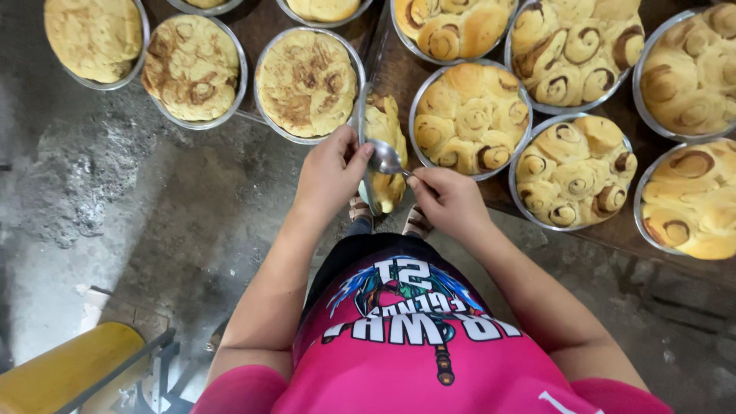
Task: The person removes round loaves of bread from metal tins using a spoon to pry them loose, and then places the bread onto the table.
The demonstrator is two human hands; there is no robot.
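Tilted pan of baked rolls under spoon work.
Left hand [331, 170] grips the upended round pan [363, 126]; right hand [448, 201] pinches a metal spoon [386, 159] against its rolls [387, 134].

round pans of baked swirl rolls [469, 119] on wooden table [399, 73], grey concrete floor [153, 199], yellow bench [65, 372]

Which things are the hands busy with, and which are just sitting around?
In use:
left hand holding the tilted round pan of rolls on its edge
right hand holding a metal spoon against it

Just there:
pans of swirl rolls
flipped flat-topped bakes
wooden table
yellow bench
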